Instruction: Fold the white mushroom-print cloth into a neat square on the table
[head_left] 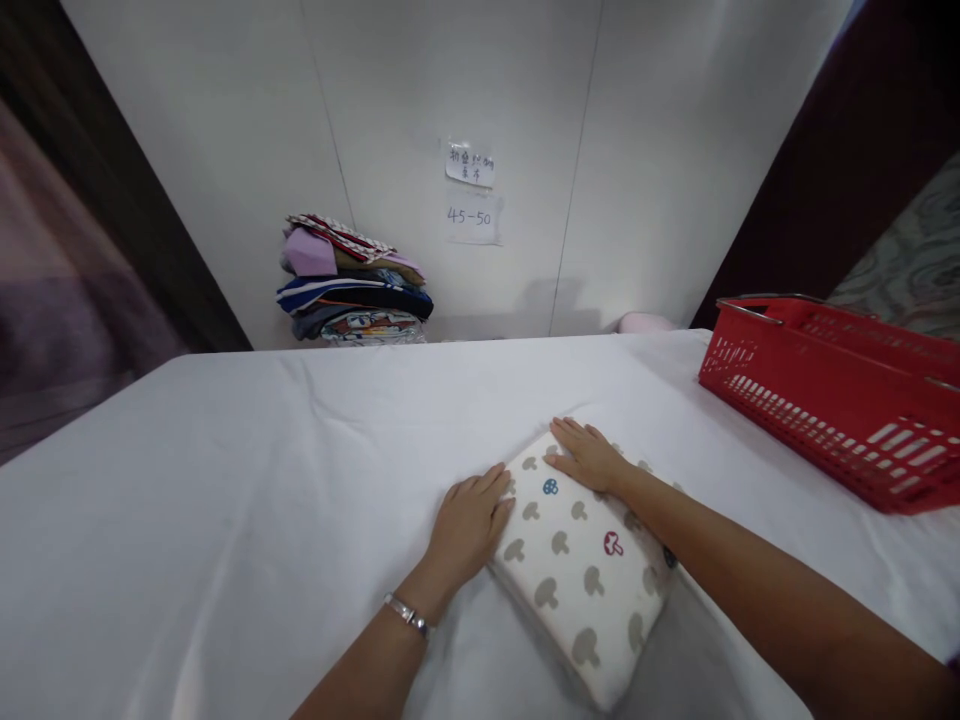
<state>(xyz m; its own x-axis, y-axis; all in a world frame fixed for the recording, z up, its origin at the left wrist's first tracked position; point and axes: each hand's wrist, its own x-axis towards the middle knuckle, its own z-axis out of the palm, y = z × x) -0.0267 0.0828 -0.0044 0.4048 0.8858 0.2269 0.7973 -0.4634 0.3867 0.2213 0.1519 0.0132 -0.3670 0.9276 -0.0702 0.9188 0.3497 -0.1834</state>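
Note:
A folded white cloth printed with grey mushrooms, plus a few coloured ones, lies at an angle on the white-covered table. My left hand rests against its left edge, fingers stretched out and the thumb along the side. Flat on the cloth's far part lies my right hand, its fingers extended. Neither hand grips the cloth. The right forearm passes over the cloth's right side and hides some of it. A metal bracelet circles my left wrist.
A red plastic basket with slotted sides stands at the table's right. Beyond the far edge is a stack of folded fabrics. Handwritten paper signs are fixed to the white wall. A pink object shows partly behind the table edge.

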